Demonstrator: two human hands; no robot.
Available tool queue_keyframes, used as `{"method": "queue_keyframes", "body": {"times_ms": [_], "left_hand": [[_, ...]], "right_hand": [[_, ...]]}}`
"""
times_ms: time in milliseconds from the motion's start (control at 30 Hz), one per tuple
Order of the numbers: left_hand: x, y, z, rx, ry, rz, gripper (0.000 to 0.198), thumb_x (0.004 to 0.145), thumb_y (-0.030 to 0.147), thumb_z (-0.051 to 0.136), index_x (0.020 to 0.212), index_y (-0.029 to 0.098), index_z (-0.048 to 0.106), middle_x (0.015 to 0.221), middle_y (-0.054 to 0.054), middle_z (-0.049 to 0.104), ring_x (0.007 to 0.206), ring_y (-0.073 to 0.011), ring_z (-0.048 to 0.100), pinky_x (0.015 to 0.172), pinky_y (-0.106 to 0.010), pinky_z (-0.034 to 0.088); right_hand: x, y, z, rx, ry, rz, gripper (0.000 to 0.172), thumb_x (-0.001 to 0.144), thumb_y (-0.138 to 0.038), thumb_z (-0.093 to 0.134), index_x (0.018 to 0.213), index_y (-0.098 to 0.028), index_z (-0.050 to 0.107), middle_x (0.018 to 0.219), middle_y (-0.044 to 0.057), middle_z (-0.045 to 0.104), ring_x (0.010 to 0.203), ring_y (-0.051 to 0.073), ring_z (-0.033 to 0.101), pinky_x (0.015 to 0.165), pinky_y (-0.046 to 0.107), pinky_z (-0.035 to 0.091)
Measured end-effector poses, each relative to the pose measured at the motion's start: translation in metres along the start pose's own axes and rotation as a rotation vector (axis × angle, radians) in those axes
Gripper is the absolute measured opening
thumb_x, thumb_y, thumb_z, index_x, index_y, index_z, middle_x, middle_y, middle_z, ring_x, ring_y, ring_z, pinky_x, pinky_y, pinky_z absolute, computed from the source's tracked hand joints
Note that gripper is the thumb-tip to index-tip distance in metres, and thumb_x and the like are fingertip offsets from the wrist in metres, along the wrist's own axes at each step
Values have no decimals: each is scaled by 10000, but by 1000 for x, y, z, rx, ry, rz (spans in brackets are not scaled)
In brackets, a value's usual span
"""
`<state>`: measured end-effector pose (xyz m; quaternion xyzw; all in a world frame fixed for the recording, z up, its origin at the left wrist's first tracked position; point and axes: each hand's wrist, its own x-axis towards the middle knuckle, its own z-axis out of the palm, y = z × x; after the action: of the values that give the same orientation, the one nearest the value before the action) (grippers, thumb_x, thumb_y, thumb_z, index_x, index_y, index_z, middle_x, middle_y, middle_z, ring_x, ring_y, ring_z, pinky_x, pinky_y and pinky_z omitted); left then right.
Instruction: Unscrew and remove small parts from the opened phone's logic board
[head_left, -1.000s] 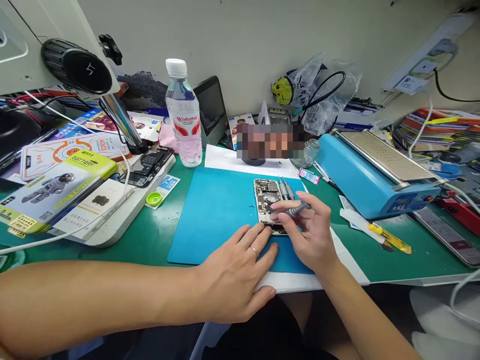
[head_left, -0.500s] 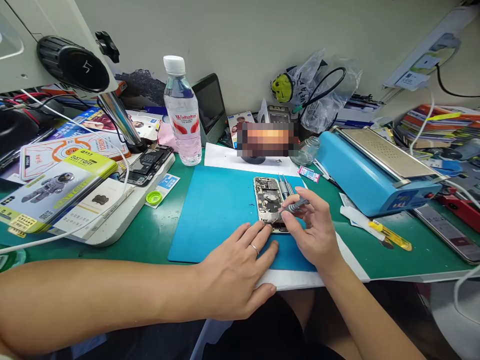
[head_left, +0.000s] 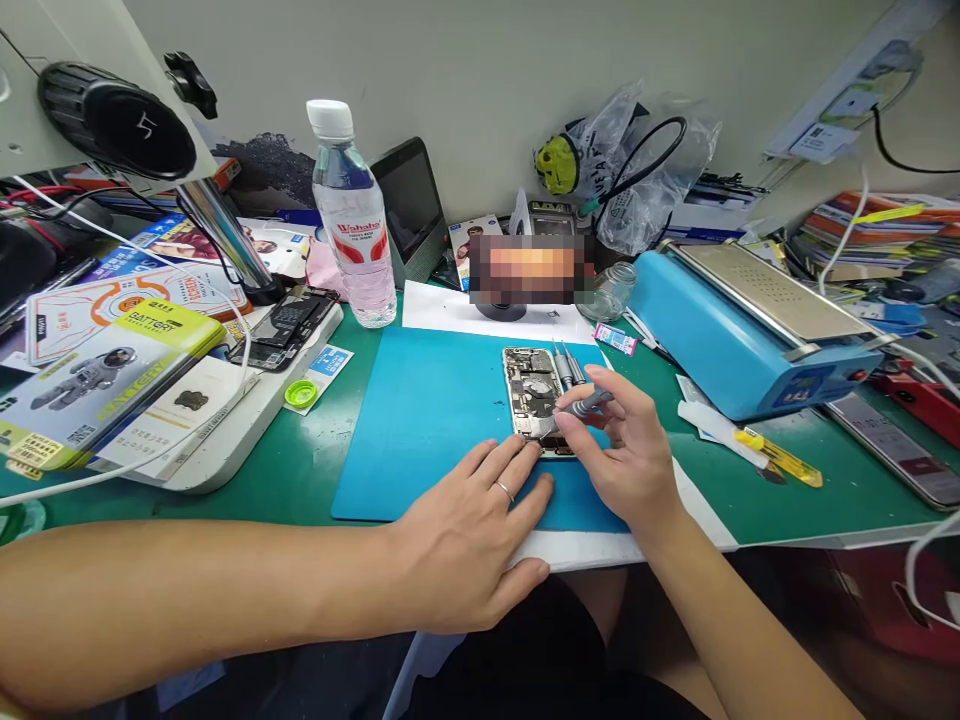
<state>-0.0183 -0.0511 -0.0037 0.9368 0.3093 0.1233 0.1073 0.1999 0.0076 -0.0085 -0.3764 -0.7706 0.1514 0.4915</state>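
Observation:
An opened phone (head_left: 531, 393) with bare circuitry lies on a blue work mat (head_left: 427, 420). My left hand (head_left: 469, 540) rests flat on the mat, fingers stretched out, fingertips touching the phone's near end. A ring sits on one finger. My right hand (head_left: 626, 460) pinches a grey screwdriver (head_left: 581, 407), its tip down on the phone's lower part. Two more grey screwdrivers (head_left: 568, 362) lie just right of the phone.
A water bottle (head_left: 352, 225) stands behind the mat's left corner. A blue heating machine (head_left: 742, 325) sits to the right, with a yellow-handled tool (head_left: 780, 458) in front of it. Battery boxes (head_left: 105, 365), another opened phone (head_left: 281, 325) and a microscope stand crowd the left.
Both hands stay at the phone; the right hand's fingers have shifted slightly on the screwdriver. The whole view has drifted a little as my head moved.

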Motion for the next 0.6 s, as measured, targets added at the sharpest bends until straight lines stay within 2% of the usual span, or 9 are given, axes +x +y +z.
{"method": "queue_keyframes", "body": {"times_ms": [267, 467, 600], "left_hand": [[-1, 0, 0, -3, -15, -4, 664, 1087, 510, 433, 1565, 49, 417, 1636, -289, 360, 1569, -436, 289, 1274, -578, 267], [0, 0, -1, -19, -21, 2, 662, 1090, 515, 426, 1577, 67, 406, 1643, -279, 361, 1582, -428, 267, 1277, -590, 270], [0, -1, -2, -14, -29, 6, 654, 1095, 511, 414, 1581, 73, 405, 1651, -272, 358, 1585, -419, 269, 1282, -585, 272]], "right_hand": [[0, 1, 1, 4, 21, 8, 622, 961, -137, 712, 1488, -404, 518, 1072, 7, 725, 899, 183, 730, 756, 360, 689], [1, 1, 3, -27, 40, 18, 629, 959, -151, 729, 1494, -407, 520, 1173, 18, 739, 918, 175, 735, 792, 350, 695], [0, 1, 3, -16, 47, 17, 674, 953, -127, 728, 1512, -428, 502, 1321, 16, 716, 905, 156, 730, 804, 337, 697]]}}
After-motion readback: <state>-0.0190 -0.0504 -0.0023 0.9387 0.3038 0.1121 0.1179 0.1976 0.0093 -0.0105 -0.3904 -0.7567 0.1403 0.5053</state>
